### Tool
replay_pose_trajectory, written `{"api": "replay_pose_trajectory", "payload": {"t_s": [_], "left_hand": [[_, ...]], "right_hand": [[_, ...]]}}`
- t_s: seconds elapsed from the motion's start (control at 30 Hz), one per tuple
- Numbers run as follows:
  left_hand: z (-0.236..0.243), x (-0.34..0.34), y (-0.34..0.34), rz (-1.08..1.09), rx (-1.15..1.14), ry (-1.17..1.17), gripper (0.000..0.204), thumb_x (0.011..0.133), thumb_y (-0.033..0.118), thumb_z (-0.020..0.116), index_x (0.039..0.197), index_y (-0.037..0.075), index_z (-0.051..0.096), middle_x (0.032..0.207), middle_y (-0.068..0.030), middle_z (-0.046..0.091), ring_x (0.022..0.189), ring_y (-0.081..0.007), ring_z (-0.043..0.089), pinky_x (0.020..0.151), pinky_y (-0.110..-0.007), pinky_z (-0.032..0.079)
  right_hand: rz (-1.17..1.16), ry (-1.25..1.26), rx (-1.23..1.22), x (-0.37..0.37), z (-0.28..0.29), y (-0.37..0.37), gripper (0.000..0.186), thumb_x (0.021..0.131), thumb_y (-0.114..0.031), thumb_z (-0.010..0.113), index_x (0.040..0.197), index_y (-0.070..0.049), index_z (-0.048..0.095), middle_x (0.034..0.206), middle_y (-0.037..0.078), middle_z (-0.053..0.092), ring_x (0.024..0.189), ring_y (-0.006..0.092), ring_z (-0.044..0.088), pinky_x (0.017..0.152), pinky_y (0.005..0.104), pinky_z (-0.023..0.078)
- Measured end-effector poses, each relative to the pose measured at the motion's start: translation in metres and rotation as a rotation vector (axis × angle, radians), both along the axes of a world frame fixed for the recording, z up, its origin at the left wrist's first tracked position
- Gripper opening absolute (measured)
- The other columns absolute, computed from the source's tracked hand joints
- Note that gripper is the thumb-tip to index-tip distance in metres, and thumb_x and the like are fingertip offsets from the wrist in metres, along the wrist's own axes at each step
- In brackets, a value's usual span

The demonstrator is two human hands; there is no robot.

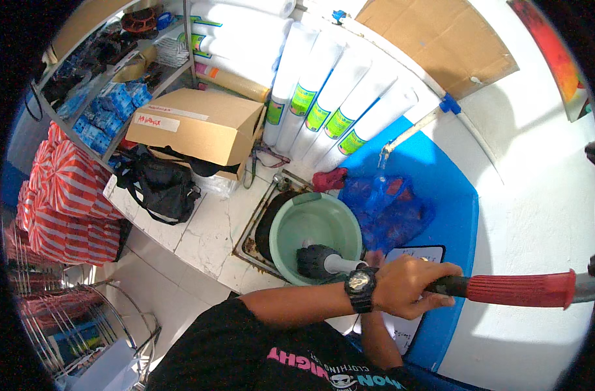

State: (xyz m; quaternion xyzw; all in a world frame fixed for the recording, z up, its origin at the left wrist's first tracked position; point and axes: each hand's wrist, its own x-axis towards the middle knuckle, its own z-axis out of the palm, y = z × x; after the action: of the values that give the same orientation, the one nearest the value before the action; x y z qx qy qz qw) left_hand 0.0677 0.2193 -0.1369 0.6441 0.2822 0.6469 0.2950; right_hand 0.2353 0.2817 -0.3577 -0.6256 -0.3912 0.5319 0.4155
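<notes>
My left hand point(411, 287), wearing a black watch, is closed around a dark pole with a red ribbed grip point(519, 290). The pole's white lower section point(340, 266) leads to a dark mop-like head point(310, 260) inside a pale green basin point(291, 215) of water. Behind my left hand and forearm, my right hand point(375, 257) is mostly hidden near the white section; whether it grips cannot be told. The basin stands in a rusty-edged sink point(248, 249).
Blue plastic bags point(392, 215) and a pipe tap point(392, 144) are beside the basin. White rolls point(310, 104), a cardboard box point(190, 127) and a black bag point(160, 186) stand behind and left. Red-striped bundles point(66, 189), shelving point(187, 39) and a wire rack point(134, 306) line the left.
</notes>
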Motion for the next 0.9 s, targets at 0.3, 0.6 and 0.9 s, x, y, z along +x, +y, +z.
{"api": "replay_pose_trajectory", "payload": {"t_s": [0.3, 0.6, 0.9], "left_hand": [[-0.027, 0.005, 0.003, -0.103, -0.083, 0.054, 0.049, 0.088, 0.039, 0.069, 0.128, 0.011, 0.06, 0.085, -0.0184, 0.07, 0.076, -0.0405, 0.069, 0.067, -0.049, 0.055], [-0.051, 0.005, 0.01, -0.07, -0.093, 0.127, 0.047, 0.087, 0.035, 0.069, 0.126, 0.009, 0.06, 0.085, -0.0189, 0.07, 0.076, -0.0412, 0.069, 0.067, -0.05, 0.054], [-0.075, 0.014, 0.01, -0.12, -0.085, 0.166, 0.044, 0.086, 0.034, 0.07, 0.123, 0.012, 0.062, 0.083, -0.0159, 0.07, 0.074, -0.0377, 0.069, 0.065, -0.049, 0.054]], "right_hand": [[0.747, -0.548, 0.794, -0.088, 0.111, 0.116, 0.046, 0.103, -0.029, 0.06, 0.139, -0.002, 0.054, 0.125, 0.013, 0.063, 0.116, 0.0248, 0.061, 0.1, 0.0367, 0.047], [0.613, -0.65, 0.996, -0.093, 0.101, 0.113, 0.039, 0.109, -0.029, 0.043, 0.129, 0.001, 0.057, 0.112, 0.02, 0.067, 0.103, 0.0326, 0.067, 0.093, 0.0415, 0.052], [0.467, -0.102, 0.481, -0.093, 0.079, 0.151, 0.035, 0.108, -0.036, 0.047, 0.115, -0.005, 0.061, 0.11, 0.01, 0.068, 0.094, 0.0188, 0.067, 0.08, 0.0336, 0.054]]}}
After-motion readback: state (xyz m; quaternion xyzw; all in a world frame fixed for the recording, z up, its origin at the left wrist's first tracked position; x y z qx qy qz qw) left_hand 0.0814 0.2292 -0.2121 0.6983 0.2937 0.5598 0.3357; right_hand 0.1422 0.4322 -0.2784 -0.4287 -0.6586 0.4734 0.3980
